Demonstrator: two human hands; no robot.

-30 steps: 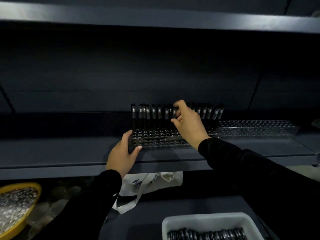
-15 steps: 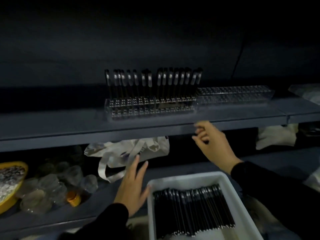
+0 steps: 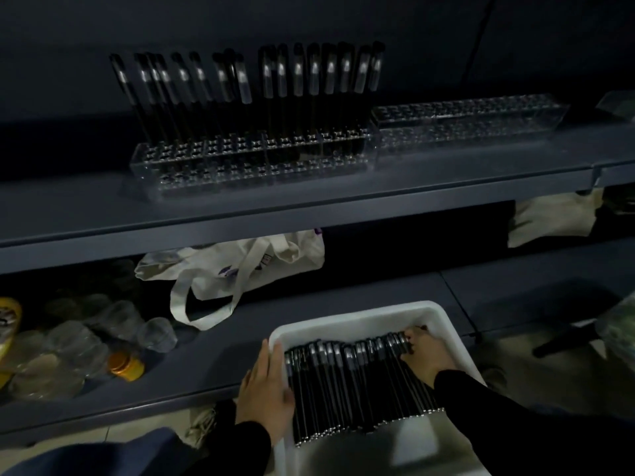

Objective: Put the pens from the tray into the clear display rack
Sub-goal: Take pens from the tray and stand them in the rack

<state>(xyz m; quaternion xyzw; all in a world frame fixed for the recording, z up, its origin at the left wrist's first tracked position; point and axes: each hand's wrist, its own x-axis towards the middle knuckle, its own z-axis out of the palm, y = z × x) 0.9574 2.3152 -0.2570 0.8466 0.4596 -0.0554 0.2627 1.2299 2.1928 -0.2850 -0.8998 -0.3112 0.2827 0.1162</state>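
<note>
A white tray sits low in front of me, holding several black pens laid side by side. My left hand rests on the tray's left wall with straight fingers. My right hand is inside the tray at its right end, fingers curled over the cap ends of the outermost pens. On the shelf above stands the clear display rack, with several upright pens in its back rows and bare holes in front.
A second clear rack without pens adjoins on the right. Under the shelf lie a white tote bag, clear plastic cups, an orange-lidded jar and a yellow bowl. Another pale bag hangs at right.
Both hands left the rack and came down to the tray. The left now rests on its left wall; the right went from the shelf edge into the pens. My view tilted down.
</note>
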